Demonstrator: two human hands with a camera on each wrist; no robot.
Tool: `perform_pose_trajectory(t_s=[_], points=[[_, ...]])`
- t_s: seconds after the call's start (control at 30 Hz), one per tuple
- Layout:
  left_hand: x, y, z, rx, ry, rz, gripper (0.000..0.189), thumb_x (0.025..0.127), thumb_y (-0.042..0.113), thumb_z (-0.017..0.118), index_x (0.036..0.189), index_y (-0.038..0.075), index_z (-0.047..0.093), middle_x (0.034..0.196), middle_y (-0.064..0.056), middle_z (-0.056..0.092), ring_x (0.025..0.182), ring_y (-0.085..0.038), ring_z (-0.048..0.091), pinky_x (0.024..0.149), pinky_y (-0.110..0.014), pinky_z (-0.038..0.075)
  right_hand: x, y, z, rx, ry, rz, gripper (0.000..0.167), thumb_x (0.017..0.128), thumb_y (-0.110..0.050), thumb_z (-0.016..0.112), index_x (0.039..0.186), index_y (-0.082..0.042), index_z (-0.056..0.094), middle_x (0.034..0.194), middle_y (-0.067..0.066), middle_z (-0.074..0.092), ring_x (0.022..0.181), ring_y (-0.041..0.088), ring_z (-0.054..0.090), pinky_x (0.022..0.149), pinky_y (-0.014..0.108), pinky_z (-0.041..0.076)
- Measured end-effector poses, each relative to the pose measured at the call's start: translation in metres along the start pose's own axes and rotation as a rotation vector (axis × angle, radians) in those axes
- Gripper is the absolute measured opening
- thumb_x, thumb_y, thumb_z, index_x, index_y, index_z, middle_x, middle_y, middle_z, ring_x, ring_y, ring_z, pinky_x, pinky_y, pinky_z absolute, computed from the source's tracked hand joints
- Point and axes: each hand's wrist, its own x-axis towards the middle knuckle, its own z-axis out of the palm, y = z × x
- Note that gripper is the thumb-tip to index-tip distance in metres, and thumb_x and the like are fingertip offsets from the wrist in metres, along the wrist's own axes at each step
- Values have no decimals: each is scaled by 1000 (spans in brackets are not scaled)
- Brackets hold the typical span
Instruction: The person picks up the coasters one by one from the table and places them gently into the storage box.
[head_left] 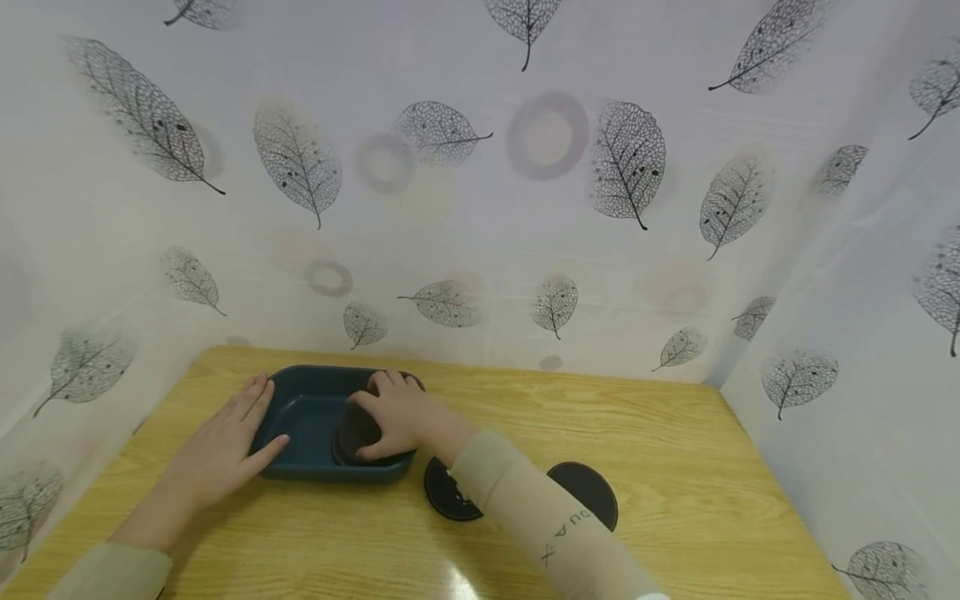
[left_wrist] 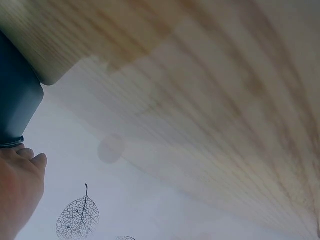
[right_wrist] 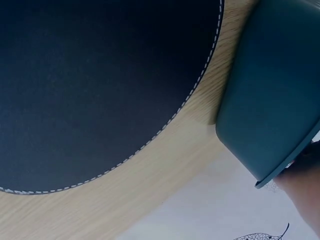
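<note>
A dark blue-green rectangular tray (head_left: 303,425) stands at the back left of the table. Along its left rim rests my left hand (head_left: 225,442), fingers straight and the thumb spread over the front left corner. My right hand (head_left: 401,417) reaches into the tray's right end, fingers and thumb curved round a black round coaster (head_left: 354,435). That coaster leans low in the tray, partly covered by the hand. In the right wrist view a large black coaster (right_wrist: 100,90) with white edge stitching fills the left side, beside the tray's outer wall (right_wrist: 270,95).
Two more black discs lie on the wood-grain table: one with pale marks (head_left: 448,492) just right of the tray, another disc (head_left: 588,492) farther right, both partly behind the right sleeve (head_left: 540,517). A leaf-patterned curtain (head_left: 480,208) rises behind the table.
</note>
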Motion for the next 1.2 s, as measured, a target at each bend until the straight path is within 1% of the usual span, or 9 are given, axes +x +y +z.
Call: perform_pose_trajectory(t_s=[0.2,0.27,0.33,0.5,0.6,0.7,1.0,1.2], points=[[0,0,1,1,16,9,88,106,44,60,162,-14,25,171,-34,25,164,-44,15,135,-28,-9,-2,1,-1,1,11,-14,77,94,-64,70,159,-31,47,155,7,48,143,25,46,117,42,47],[0,0,0,1,19,11,88,107,44,59,162,-14,25,170,-35,25,165,-42,13,134,-26,-11,-4,3,-3,11,15,-21,77,94,-62,70,159,-30,46,155,8,48,143,26,47,118,43,46],[0,1,-1,1,18,12,87,107,45,59,162,-14,25,170,-35,25,166,-40,11,134,-27,-11,-6,5,-4,25,24,-29,77,94,-61,71,159,-29,47,155,8,48,142,25,47,118,42,46],[0,1,-2,3,22,15,88,106,44,60,162,-14,25,170,-35,25,165,-43,15,129,-19,-15,-12,12,-8,31,57,-50,77,94,-60,72,158,-27,48,153,9,49,140,25,48,118,39,47],[0,0,-1,5,24,16,88,106,44,60,162,-14,25,170,-35,25,164,-45,17,122,-11,-20,-18,17,-13,22,74,-55,77,93,-60,73,158,-26,49,152,10,49,140,26,49,118,39,46],[0,0,0,10,28,21,88,106,44,60,161,-15,26,170,-35,26,163,-46,18,120,-9,-20,-24,21,-16,4,85,-57,77,93,-60,73,158,-26,49,152,10,50,139,26,49,119,40,46],[0,-1,1,13,23,23,89,106,44,61,162,-15,25,170,-35,26,163,-46,18,122,-11,-21,-49,29,-29,-26,67,-38,79,94,-62,72,160,-26,46,159,10,45,146,28,44,122,42,45],[1,-2,2,22,36,25,88,105,44,61,161,-15,27,169,-35,28,164,-44,18,124,-13,-19,-67,33,-33,-48,72,-35,80,93,-62,73,159,-26,46,156,8,47,143,26,45,121,42,45]])
